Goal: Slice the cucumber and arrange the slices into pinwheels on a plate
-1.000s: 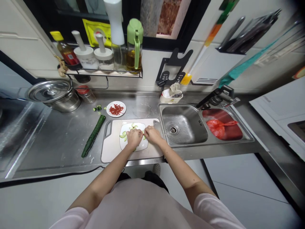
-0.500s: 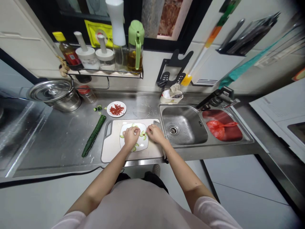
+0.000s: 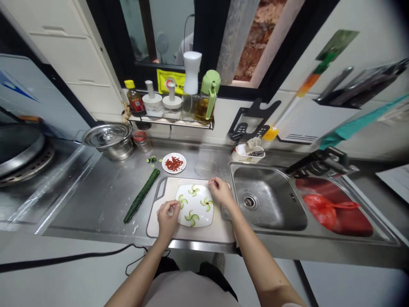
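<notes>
A white square plate [image 3: 200, 199] sits on a pale cutting board [image 3: 214, 230] on the steel counter. Cucumber slices [image 3: 192, 217] lie on it in several pinwheel shapes. My left hand [image 3: 167, 216] grips the plate's near left corner with curled fingers. My right hand [image 3: 220, 190] holds the plate's far right corner, fingers bent over the rim. A whole cucumber [image 3: 142, 195] lies left of the board. A small round dish of red bits [image 3: 174, 163] stands behind the board.
The sink [image 3: 267, 202] lies right of the board, with a red bag [image 3: 322, 209] in the second basin. A lidded steel pot [image 3: 109, 140] stands at the back left. A shelf of bottles [image 3: 172, 102] hangs above. Cucumber ends [image 3: 152, 160] lie near the dish.
Both hands moved off the middle of the plate out to opposite corners, uncovering the cucumber pinwheels. The camera view lifted and shifted, showing more of the window.
</notes>
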`<state>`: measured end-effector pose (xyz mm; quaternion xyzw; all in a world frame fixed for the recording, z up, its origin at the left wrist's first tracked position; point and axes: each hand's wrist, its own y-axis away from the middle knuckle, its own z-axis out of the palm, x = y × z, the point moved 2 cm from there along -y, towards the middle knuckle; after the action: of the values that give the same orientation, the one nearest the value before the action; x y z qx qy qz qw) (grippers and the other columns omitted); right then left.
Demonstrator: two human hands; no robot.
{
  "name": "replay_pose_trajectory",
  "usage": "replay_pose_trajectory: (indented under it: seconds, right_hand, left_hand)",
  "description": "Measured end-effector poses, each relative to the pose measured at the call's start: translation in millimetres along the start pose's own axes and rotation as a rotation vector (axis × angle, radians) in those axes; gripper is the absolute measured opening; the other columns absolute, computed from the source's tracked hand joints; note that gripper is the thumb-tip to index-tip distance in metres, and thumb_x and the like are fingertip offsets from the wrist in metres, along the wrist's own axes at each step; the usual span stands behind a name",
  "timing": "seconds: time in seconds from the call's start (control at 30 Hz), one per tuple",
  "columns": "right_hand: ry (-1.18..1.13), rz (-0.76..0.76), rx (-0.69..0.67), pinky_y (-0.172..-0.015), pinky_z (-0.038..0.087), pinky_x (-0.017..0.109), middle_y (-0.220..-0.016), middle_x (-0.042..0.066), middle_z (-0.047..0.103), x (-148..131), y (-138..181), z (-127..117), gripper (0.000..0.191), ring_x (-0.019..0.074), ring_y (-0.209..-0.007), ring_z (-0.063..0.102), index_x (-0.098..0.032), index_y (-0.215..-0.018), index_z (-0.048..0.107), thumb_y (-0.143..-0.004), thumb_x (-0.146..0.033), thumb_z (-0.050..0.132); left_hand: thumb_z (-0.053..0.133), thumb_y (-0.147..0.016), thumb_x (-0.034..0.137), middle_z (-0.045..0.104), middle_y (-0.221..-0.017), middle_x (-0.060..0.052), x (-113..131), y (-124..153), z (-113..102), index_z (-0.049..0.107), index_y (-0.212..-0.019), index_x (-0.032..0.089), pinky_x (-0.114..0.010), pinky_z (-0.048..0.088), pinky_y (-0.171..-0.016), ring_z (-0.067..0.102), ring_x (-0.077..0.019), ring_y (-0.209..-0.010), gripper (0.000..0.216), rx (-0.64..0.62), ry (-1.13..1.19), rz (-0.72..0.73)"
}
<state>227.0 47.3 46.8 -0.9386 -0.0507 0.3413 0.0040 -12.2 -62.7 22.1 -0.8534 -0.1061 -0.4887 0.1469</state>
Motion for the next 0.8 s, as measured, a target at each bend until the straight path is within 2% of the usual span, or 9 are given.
replay_pose_trajectory:
  seconds: [0.13, 0.23, 0.37, 0.47, 0.57, 0.8]
  right_hand:
    - [0.033, -0.041, -0.033, -0.080, 0.045, 0.027, -0.097, 0.004, 0.072, -24, -48, 25, 0.030, 0.0189, -0.086, 0.064, -0.022, -0.108, 0.064, -0.093, -0.025, 0.038]
    - [0.130, -0.059, -0.084, -0.080, 0.043, 0.026, -0.100, 0.005, 0.071, -41, -85, 46, 0.031, 0.0184, -0.089, 0.063, -0.022, -0.111, 0.064, -0.093, -0.021, 0.039]
    - [0.273, -0.170, -0.200, -0.080, 0.041, 0.025, -0.103, 0.006, 0.067, -54, -118, 71, 0.028, 0.0179, -0.093, 0.058, -0.019, -0.105, 0.067, -0.088, -0.017, 0.044]
    - [0.337, -0.261, -0.284, -0.079, 0.040, 0.025, -0.104, 0.007, 0.064, -56, -127, 84, 0.024, 0.0200, -0.099, 0.054, -0.020, -0.096, 0.069, -0.086, -0.017, 0.047]
    - [0.347, -0.310, -0.320, -0.079, 0.040, 0.027, -0.106, 0.007, 0.062, -55, -130, 93, 0.026, 0.0219, -0.103, 0.050, -0.021, -0.096, 0.070, -0.085, -0.017, 0.047]
    - [0.369, -0.297, -0.261, -0.083, 0.039, 0.029, -0.112, 0.009, 0.059, -58, -136, 104, 0.037, 0.0223, -0.103, 0.048, -0.021, -0.112, 0.068, -0.088, -0.014, 0.042]
  left_hand:
    - [0.056, -0.084, 0.041, 0.068, -0.076, -0.002, -8, 1, -6, 0.069, -0.082, 0.022, -0.031, 0.049, -0.075, 0.058, -0.0169, -0.071, 0.023, 0.022, 0.015, -0.021]
    - [0.056, -0.085, 0.041, 0.067, -0.074, -0.002, -9, 1, -10, 0.069, -0.081, 0.023, -0.031, 0.049, -0.073, 0.058, -0.0168, -0.070, 0.023, 0.015, 0.008, -0.014]
    - [0.057, -0.085, 0.040, 0.066, -0.073, -0.002, -13, 0, -18, 0.069, -0.080, 0.022, -0.031, 0.048, -0.072, 0.057, -0.0164, -0.069, 0.022, 0.025, 0.008, -0.004]
    - [0.058, -0.085, 0.040, 0.066, -0.075, -0.002, -23, 0, -22, 0.070, -0.082, 0.021, -0.030, 0.047, -0.071, 0.056, -0.0160, -0.070, 0.022, 0.048, 0.028, -0.018]
    - [0.057, -0.086, 0.040, 0.066, -0.075, -0.002, -32, 1, -25, 0.070, -0.084, 0.020, -0.029, 0.047, -0.071, 0.055, -0.0153, -0.070, 0.023, 0.070, 0.037, -0.030]
    - [0.058, -0.085, 0.041, 0.066, -0.075, -0.002, -38, -1, -31, 0.071, -0.084, 0.020, -0.031, 0.047, -0.075, 0.056, -0.0154, -0.069, 0.024, 0.121, 0.000, -0.053]
